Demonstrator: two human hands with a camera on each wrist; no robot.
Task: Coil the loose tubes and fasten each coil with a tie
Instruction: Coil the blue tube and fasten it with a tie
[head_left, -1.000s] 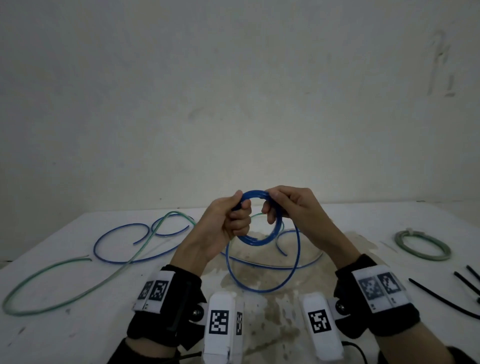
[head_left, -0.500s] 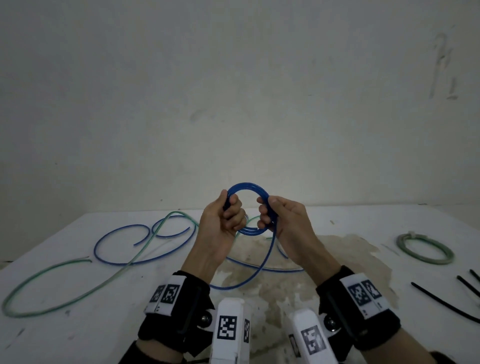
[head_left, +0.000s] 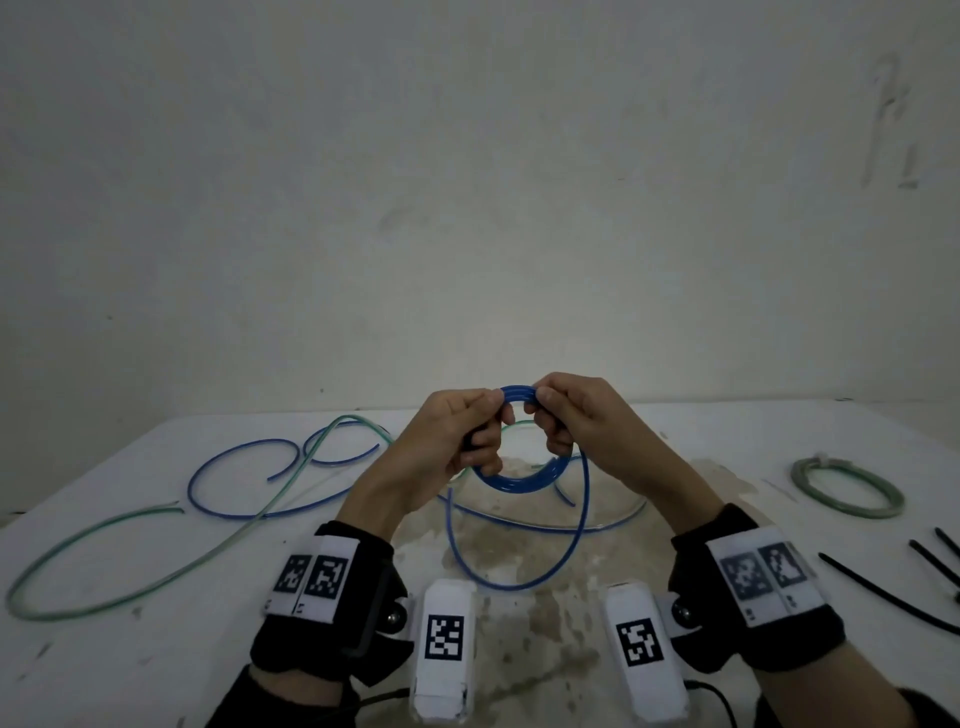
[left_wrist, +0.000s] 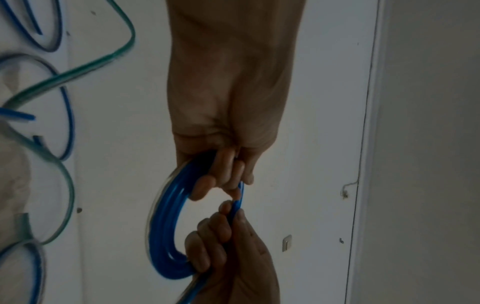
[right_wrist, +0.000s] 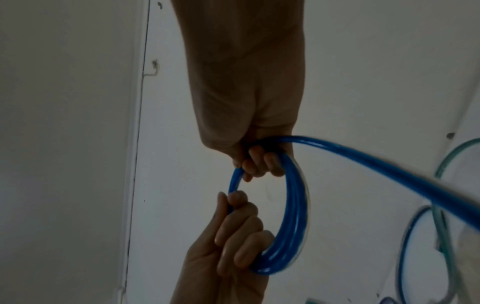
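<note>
Both hands hold a small coil of blue tube (head_left: 519, 480) upright above the white table (head_left: 779, 441). My left hand (head_left: 462, 431) grips the coil's left side, fingers curled round the strands (left_wrist: 166, 232). My right hand (head_left: 566, 421) grips the right side, thumb and fingers pinching the top (right_wrist: 293, 205). A loose tail of the same blue tube (head_left: 519, 582) hangs from the right hand in a wide loop down to the table. A green tube coil (head_left: 847, 486) lies at the far right. Black ties (head_left: 893, 597) lie at the right edge.
A loose blue tube (head_left: 234, 478) and a long loose green tube (head_left: 130, 582) sprawl over the table's left half. A clear tube (head_left: 613, 522) lies behind the hands. The table centre is stained. A plain wall stands behind the table.
Both hands turned the coil and came closer together at its top. The hanging tail swung from the left to a wider loop on the right, below the right hand.
</note>
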